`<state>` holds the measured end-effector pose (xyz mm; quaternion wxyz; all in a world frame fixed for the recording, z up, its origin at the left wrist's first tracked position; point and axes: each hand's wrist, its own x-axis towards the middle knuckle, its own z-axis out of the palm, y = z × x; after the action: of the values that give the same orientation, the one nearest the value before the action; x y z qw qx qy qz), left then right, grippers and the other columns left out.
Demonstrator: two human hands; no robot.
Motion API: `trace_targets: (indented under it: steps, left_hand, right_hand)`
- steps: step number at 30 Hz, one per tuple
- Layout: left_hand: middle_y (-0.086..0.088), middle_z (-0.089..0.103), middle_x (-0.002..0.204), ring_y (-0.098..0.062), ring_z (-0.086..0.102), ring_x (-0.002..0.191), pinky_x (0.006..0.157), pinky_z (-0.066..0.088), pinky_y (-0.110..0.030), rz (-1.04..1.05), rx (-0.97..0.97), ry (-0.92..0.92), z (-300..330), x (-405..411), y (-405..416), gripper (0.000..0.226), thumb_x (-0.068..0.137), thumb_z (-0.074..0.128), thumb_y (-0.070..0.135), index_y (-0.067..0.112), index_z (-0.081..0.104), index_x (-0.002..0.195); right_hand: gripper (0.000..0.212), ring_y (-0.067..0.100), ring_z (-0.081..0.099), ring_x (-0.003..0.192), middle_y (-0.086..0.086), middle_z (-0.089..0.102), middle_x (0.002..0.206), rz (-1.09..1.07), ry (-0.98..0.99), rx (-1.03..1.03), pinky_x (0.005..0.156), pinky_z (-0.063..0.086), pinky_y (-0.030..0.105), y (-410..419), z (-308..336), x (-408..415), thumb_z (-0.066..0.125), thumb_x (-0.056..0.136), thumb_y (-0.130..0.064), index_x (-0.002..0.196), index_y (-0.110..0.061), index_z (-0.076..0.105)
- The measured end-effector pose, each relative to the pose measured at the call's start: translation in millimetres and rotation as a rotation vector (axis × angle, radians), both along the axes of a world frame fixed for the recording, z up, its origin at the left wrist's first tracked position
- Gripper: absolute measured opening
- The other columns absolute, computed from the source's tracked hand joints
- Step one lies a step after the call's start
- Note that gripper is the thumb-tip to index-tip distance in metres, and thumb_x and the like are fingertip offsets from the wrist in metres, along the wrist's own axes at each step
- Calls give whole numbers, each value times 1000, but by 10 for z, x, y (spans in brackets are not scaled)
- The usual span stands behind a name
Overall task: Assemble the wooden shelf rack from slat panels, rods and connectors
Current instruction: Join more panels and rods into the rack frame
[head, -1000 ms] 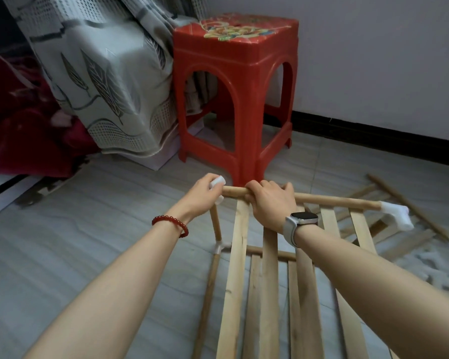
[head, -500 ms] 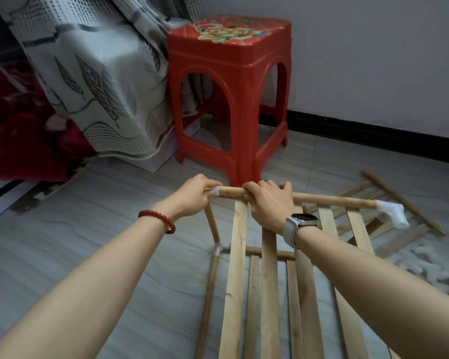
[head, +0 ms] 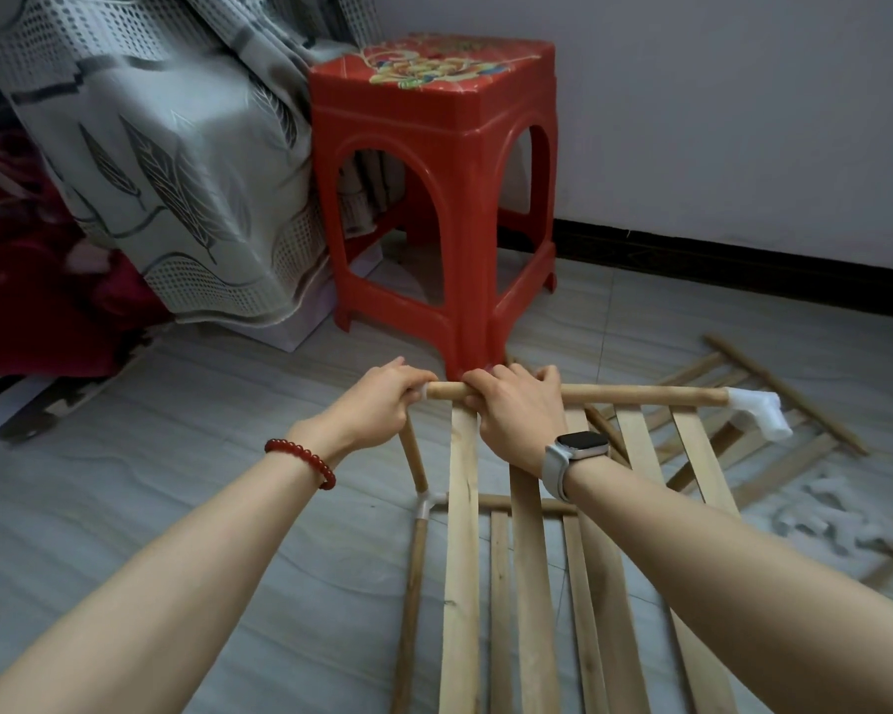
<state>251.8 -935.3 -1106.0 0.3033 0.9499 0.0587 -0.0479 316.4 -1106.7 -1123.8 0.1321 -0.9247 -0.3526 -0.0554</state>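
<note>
Left hand curled round the white plastic connector at the left end of the top rod; grip closed tight, connector mostly hidden by the fingers. Right hand wraps the same round wooden rod just beside it, fingers over the top, grip closed on the rod. Rod runs level to another white connector at its right end. Flat pale wood slats of the upper panel hang off the rod toward the camera. Thin round upright drops from the left hand to a lower white connector, with a lower slat panel beneath. Rack stands on the grey tiled floor. Loose rods and slats lie on the floor at right. Glossy red plastic stool behind; grey leaf-print cloth at left.
</note>
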Motion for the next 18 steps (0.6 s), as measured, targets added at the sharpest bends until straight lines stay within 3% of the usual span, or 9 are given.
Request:
trace_targets:
  steps: [3, 6, 10, 14, 18]
  left_hand:
    - [-3, 54, 131, -22, 15, 144, 112, 17, -33, 16, 26, -40, -33, 6, -37, 34, 101, 35, 8, 15, 55, 127]
    - [-3, 45, 142, -22, 10, 145, 116, 15, -33, 46, 117, -50, -30, -18, -122, 43, 99, 35, 1, 13, 43, 139]
    - [-2, 21, 156, -26, 0, 146, 116, 3, -54, 199, 353, -71, -11, -178, -323, 50, 100, 36, 16, 22, 25, 148]
    - [-3, 22, 155, -23, 5, 145, 114, -1, -57, 265, 331, -178, 147, -309, -719, 51, 98, 42, 29, 22, 29, 147]
    - [-3, 35, 146, -21, 21, 139, 114, 11, -51, 147, 260, -272, 433, -304, -1478, 44, 96, 43, 26, 18, 41, 140]
  right_hand:
    - [27, 19, 49, 97, -5, 58, 102, -33, -22, 9, 81, 19, 37, 19, -35, -42, 37, 98, -29, 120, -31, 53]
    - [34, 21, 46, 109, -3, 53, 113, -2, 35, -41, 93, 22, 39, 25, 0, -54, 38, 97, -22, 130, -29, 45]
    - [42, 17, 36, 130, -1, 44, 137, 67, 209, 39, 112, 16, 36, -168, 164, -74, 37, 98, -16, 140, -20, 39]
    - [34, 24, 50, 114, 3, 54, 125, -8, 256, 121, 97, 39, 36, -707, 399, -205, 37, 97, -17, 128, -17, 51]
    - [33, 25, 54, 110, 7, 59, 120, -149, 300, 151, 90, 44, 35, -1555, 578, -377, 35, 96, -13, 122, -13, 56]
